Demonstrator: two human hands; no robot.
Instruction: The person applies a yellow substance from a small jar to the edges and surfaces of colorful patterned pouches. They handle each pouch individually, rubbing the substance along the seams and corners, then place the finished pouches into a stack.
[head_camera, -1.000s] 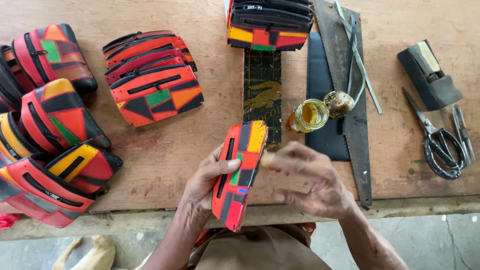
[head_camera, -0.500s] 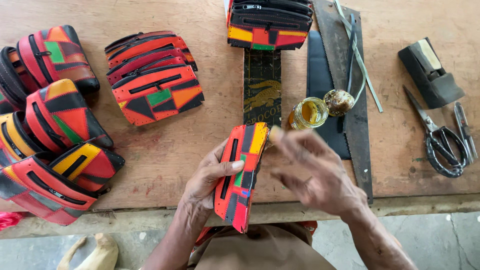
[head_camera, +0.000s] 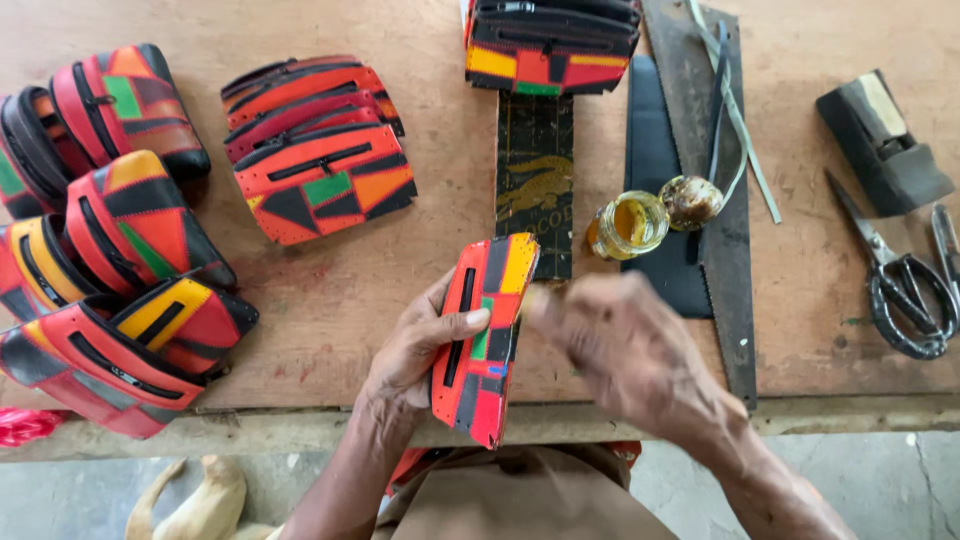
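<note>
Pouch (head_camera: 485, 340) upright, gripped in left hand (head_camera: 415, 350) | right hand (head_camera: 625, 345) blurred beside pouch edge, grip unclear | open glue jar (head_camera: 627, 224) near on counter (head_camera: 400, 290)

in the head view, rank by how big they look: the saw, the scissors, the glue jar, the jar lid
1. saw, longest by far
2. scissors
3. and 4. glue jar and jar lid: they look about alike, so unranked.
</note>
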